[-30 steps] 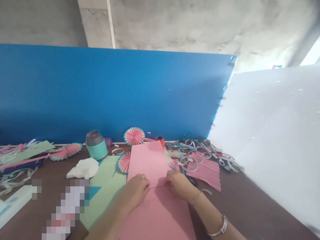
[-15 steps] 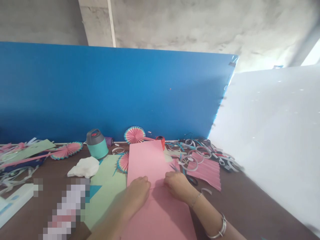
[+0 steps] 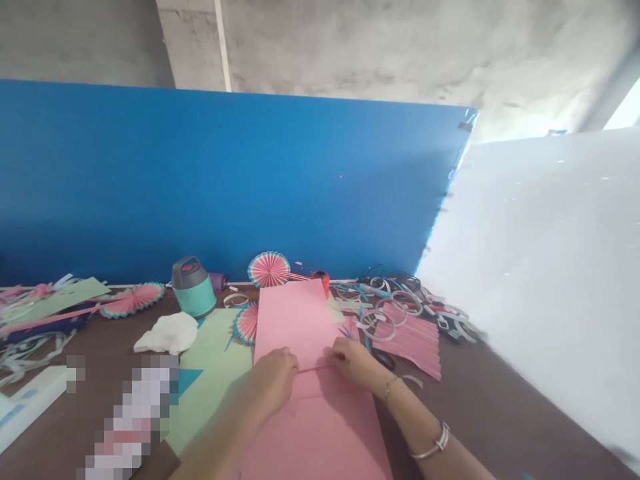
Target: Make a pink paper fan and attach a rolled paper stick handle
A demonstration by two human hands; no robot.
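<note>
On a brown surface (image 3: 480,420), straight ahead, a long piece of pink paper (image 3: 297,320), plain and matt, paler across its straight-edged far part, deeper pink and shadowed in its near part. Across its middle, a narrow crosswise fold, with a fainter crease just nearer. Pinched at that fold between the bent fingers of left hand (image 3: 275,380) and right hand (image 3: 357,363). Just to the left, pale green paper (image 3: 215,400); to the right, dark-handled scissors (image 3: 384,360).
</note>
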